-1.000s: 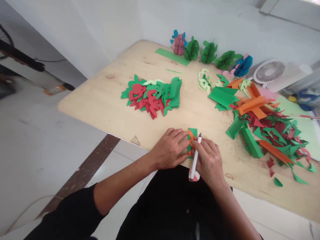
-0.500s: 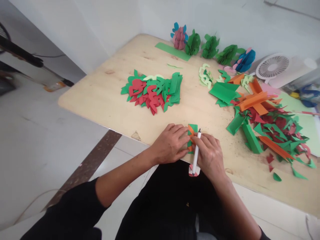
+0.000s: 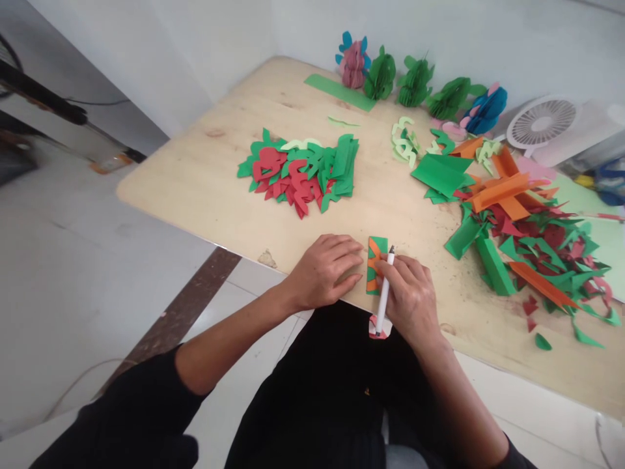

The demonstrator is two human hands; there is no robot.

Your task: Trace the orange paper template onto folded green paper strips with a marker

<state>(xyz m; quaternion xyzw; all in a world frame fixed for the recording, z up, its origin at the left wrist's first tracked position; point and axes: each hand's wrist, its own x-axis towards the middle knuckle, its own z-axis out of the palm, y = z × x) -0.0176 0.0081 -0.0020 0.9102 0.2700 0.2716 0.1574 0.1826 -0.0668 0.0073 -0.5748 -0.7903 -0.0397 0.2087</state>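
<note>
A green paper strip (image 3: 383, 243) lies near the table's front edge with an orange paper cutout (image 3: 372, 265) on it. My right hand (image 3: 413, 293) holds a white pen (image 3: 384, 293), its dark tip pointing away from me, and its fingertips touch the orange cutout. Just left of the strip, my left hand (image 3: 328, 270) rests on the wood with fingers spread, a small gap between it and the paper. A small red and white piece (image 3: 379, 326) shows beneath the pen's lower end, below the table edge.
Red and green cutouts (image 3: 300, 172) are piled at the left-centre of the table (image 3: 195, 176). Green, orange and red scraps (image 3: 547, 247) cover the right side. Folded paper figures (image 3: 414, 81) and a white fan (image 3: 543, 124) stand along the back.
My left hand has come off the strip and moved slightly left, uncovering more of the paper. My right hand keeps the pen in about the same place. The view has shifted slightly.
</note>
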